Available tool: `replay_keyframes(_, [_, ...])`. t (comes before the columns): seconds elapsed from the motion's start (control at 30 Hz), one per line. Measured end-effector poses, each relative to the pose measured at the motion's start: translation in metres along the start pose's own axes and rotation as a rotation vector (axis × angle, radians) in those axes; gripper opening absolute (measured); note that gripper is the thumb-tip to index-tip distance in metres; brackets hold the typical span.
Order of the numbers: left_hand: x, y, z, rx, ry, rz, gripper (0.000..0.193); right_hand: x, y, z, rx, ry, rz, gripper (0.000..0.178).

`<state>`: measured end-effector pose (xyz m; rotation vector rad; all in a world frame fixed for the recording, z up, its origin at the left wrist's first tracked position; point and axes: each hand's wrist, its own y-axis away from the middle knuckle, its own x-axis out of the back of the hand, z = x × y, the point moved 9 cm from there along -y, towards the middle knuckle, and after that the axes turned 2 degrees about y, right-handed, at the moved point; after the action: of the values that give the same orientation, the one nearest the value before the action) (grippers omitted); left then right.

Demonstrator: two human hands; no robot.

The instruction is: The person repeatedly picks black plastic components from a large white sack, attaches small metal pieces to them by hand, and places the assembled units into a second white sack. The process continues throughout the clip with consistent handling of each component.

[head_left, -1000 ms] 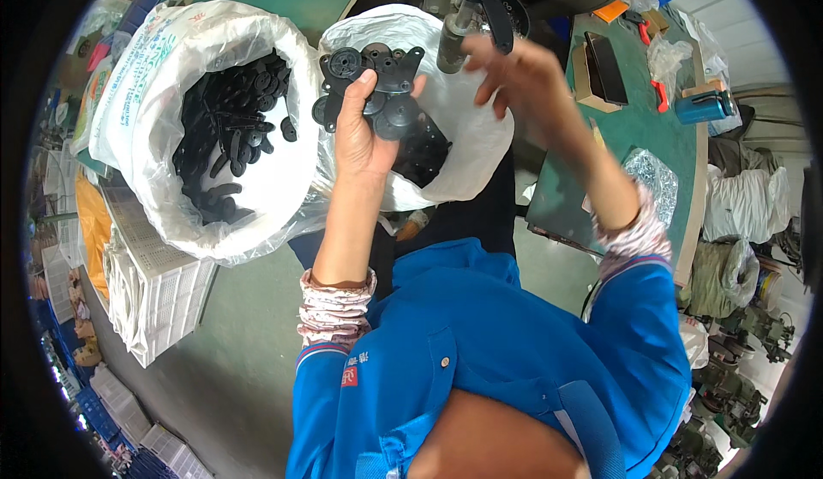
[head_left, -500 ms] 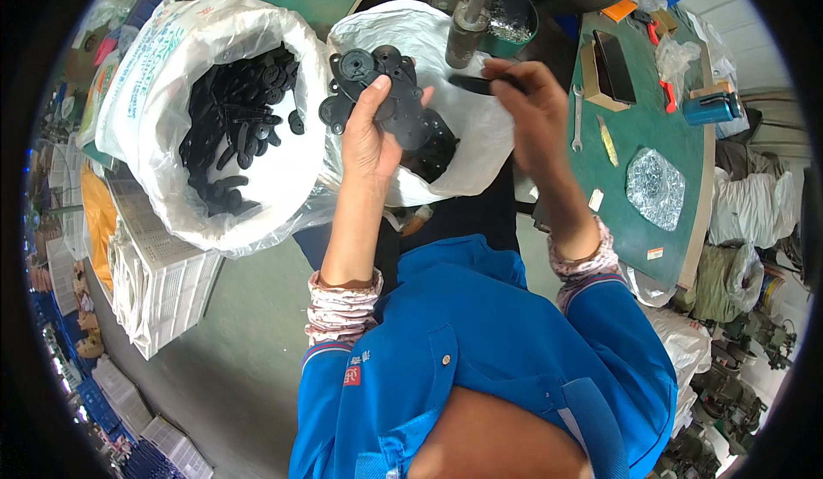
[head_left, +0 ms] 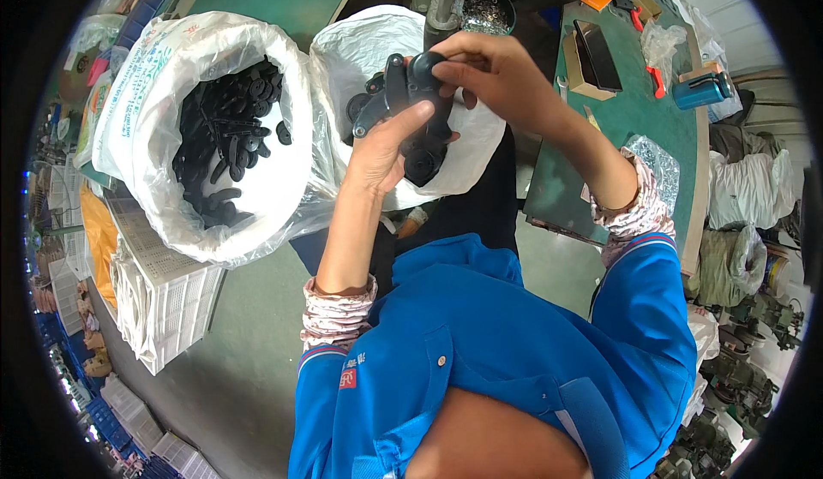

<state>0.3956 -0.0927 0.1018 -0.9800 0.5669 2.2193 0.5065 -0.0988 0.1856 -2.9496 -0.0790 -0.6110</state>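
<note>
Black plastic parts with round discs and arms (head_left: 396, 86) lie bunched in my left hand (head_left: 377, 158), whose thumb presses across them. My right hand (head_left: 501, 76) pinches a rounded black part (head_left: 424, 69) at the upper right of the bunch, its fingers bent over the edge. Both hands are above a white plastic bag (head_left: 484, 140) with its mouth open; the parts and hands hide much of its inside. To the left stands a larger white bag (head_left: 296, 162) with many loose black parts (head_left: 227, 119) in it.
A machine's metal spindle (head_left: 442, 12) rises just beyond my hands, beside a dark green tub of small metal pieces (head_left: 487, 12). On the right, the green table (head_left: 549, 179) bears a phone-like black slab (head_left: 597, 55) and a blue bottle (head_left: 699, 91). White crates (head_left: 176, 308) stand lower left.
My right hand has come left with its black part and now meets the bunch in my left hand. The bunch has turned and moved slightly toward me. The view has shifted a little.
</note>
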Motion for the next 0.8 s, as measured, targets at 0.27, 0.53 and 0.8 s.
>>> replay_keyframes(0.27, [0.010,-0.006,0.008,-0.072,0.203,0.027,0.048,0.083,-0.040,-0.029,0.001,-0.338,0.357,0.019])
replay_keyframes(0.53, [0.017,-0.013,0.015,-0.116,0.379,0.057,0.035,0.061,-0.066,-0.012,-0.344,-0.261,0.066,0.021])
replay_keyframes(0.8, [0.031,-0.016,0.017,-0.162,0.411,0.107,0.041,-0.013,0.028,-0.005,0.261,0.388,0.005,0.030])
